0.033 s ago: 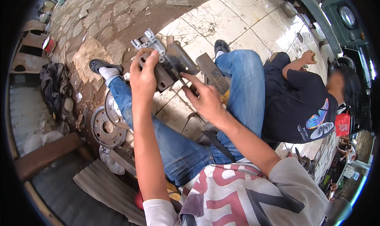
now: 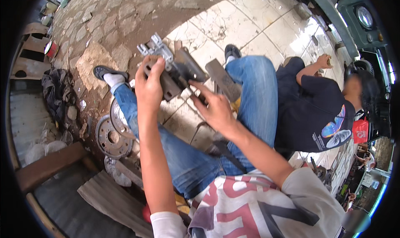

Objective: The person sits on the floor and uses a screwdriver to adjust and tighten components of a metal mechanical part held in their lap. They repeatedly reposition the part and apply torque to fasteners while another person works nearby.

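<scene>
1. Hardly anything has moved since the earlier frame: the left hand (image 2: 149,81) and the metal it grips sit a touch lower and further left in view, and the right hand's (image 2: 218,108) fingertips are slightly lower too.
2. Left thumb and fingers are wrapped round a dark slotted bracket (image 2: 170,84). On the right, the index finger reaches toward the bracket's near end, the others loosely bent. Can't tell if it's touching or pinching something small.
3. The bracket is up in front of the person, between the spread legs in view. A silver-grey fitting (image 2: 157,46) sits at its far end, with a dark curved plate (image 2: 189,63) just to its right. Can't tell how they're joined.
4. My guess on handling: stiff, fairly weighty, not fragile, though the fitting's thin-looking bits might bend if dropped. Could be slick if there's grease on it.
5. For grip, I'd keep the left palm round the bracket's broad side and steady the near end with the right. Watch the slot edges, and don't hang the weight off the fitting.
</scene>
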`<state>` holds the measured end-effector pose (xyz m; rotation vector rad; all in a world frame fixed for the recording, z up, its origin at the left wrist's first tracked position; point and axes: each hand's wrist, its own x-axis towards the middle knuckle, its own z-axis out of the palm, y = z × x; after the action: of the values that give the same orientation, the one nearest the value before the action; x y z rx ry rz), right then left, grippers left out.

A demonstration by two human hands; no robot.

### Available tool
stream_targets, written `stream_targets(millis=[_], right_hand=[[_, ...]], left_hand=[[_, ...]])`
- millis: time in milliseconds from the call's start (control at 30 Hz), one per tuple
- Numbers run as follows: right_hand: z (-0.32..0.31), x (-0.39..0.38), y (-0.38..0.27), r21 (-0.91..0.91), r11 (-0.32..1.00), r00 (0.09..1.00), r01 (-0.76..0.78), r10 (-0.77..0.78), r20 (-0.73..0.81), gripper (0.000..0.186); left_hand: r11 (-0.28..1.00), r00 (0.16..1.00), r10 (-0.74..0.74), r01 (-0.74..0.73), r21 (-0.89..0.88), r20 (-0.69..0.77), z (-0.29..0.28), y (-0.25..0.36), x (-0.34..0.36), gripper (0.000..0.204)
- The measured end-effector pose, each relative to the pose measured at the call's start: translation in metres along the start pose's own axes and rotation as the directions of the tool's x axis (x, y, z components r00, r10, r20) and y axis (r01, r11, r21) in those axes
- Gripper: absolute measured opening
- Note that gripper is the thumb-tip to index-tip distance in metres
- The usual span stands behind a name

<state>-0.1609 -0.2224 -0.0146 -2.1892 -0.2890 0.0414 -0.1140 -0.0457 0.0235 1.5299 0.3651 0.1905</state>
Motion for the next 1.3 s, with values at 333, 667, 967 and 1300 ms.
stream_targets(millis=[333,667,967,1300], right_hand=[[-0.005,0.004,-0.004,0.261,0.956,0.990,-0.135,0.139,0.003,0.023],[-0.012,-0.001,-0.006,0.186,0.976,0.992,-0.115,0.123,-0.027,0.030],[-0.006,-0.005,0.008,0.086,0.996,0.993,0.018,-0.008,-0.118,0.037],[-0.016,-0.002,0.020,0.098,0.992,0.996,0.074,-0.078,0.032,0.036]], left_hand=[[0.993,0.993,-0.119,0.119,-0.022,0.003,0.000,0.003,0.013,0.031],[0.999,0.994,0.027,-0.030,0.026,0.105,0.007,-0.003,0.015,0.030],[1.000,0.999,-0.003,0.002,0.005,0.052,0.009,-0.008,0.005,0.024],[0.999,0.997,-0.044,0.045,-0.026,0.060,-0.009,-0.024,0.006,0.032]])
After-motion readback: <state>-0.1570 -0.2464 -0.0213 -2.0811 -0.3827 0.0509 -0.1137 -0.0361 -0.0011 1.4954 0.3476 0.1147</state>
